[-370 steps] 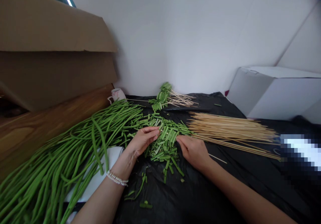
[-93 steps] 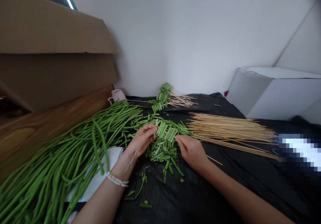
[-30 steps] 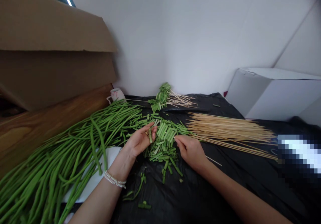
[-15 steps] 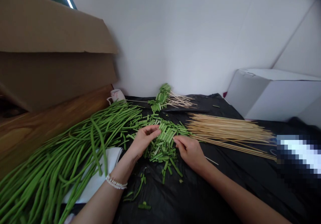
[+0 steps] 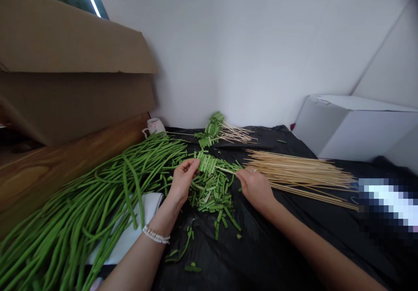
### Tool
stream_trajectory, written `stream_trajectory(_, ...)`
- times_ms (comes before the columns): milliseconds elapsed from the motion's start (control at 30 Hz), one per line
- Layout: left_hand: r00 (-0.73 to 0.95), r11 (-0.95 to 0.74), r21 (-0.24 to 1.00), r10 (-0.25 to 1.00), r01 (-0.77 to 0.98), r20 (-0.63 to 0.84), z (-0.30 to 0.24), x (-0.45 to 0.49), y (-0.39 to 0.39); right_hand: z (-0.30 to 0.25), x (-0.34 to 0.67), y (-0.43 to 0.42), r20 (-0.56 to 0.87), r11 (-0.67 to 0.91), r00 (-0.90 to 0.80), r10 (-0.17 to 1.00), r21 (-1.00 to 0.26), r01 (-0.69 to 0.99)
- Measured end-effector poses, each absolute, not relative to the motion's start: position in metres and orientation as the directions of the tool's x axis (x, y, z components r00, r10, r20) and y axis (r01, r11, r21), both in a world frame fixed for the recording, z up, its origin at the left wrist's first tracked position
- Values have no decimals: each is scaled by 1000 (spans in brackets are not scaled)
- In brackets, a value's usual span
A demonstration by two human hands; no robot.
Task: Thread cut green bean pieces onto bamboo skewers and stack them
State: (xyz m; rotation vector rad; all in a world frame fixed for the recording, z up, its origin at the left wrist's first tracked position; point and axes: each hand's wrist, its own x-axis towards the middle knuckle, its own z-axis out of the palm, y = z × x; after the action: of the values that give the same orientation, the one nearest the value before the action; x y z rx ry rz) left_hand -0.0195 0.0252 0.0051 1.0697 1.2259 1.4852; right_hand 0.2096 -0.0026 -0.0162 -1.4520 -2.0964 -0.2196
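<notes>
Several cut green bean pieces (image 5: 206, 163) sit side by side on a bamboo skewer (image 5: 226, 170), held in the air over a heap of loose cut pieces (image 5: 210, 195). My right hand (image 5: 257, 190) is closed around the bare part of the skewer, right of the beans. At the left end of the row, my left hand (image 5: 184, 178) is closed in a pinch by the beans; its fingertips partly hide what they grip. Long whole green beans (image 5: 98, 208) lie left of my left hand. Bare bamboo skewers (image 5: 300, 169) are spread beyond my right hand.
Filled bean skewers (image 5: 214, 128) are stacked at the back by the wall. A white mug (image 5: 156, 125) stands left of them. A cardboard box (image 5: 78, 47) rises at left, a white box (image 5: 352, 125) at right. Black sheeting (image 5: 261, 252) covers the table.
My right hand has moved right along the skewer, so a bare length now shows between it and the beans. My left hand and the bean row have shifted slightly left.
</notes>
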Motion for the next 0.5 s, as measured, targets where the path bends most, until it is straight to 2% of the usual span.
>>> stream_trajectory(100,-168,-95,990,983,-107,77,6,-16,22,-17,222,12,526,409,-171,833,-379,830)
stream_trajectory(200,-129,-89,992,989,-95,77,5,-15,21,-15,239,28,478,357,-35,878,-602,714)
stream_trajectory(267,-121,-84,992,990,-99,72,3,-15,22,-12,252,35,425,303,66,903,-738,603)
stream_trajectory(333,-125,-77,992,990,-102,64,1,-16,24,-7,265,39,307,217,179,935,-891,398)
stream_trajectory(400,-136,-67,993,989,-92,54,-1,-17,25,-1,278,38,234,177,261,937,-959,222)
stream_trajectory(500,-145,-55,995,988,-78,43,-1,-18,25,6,294,32,156,147,334,929,-988,53)
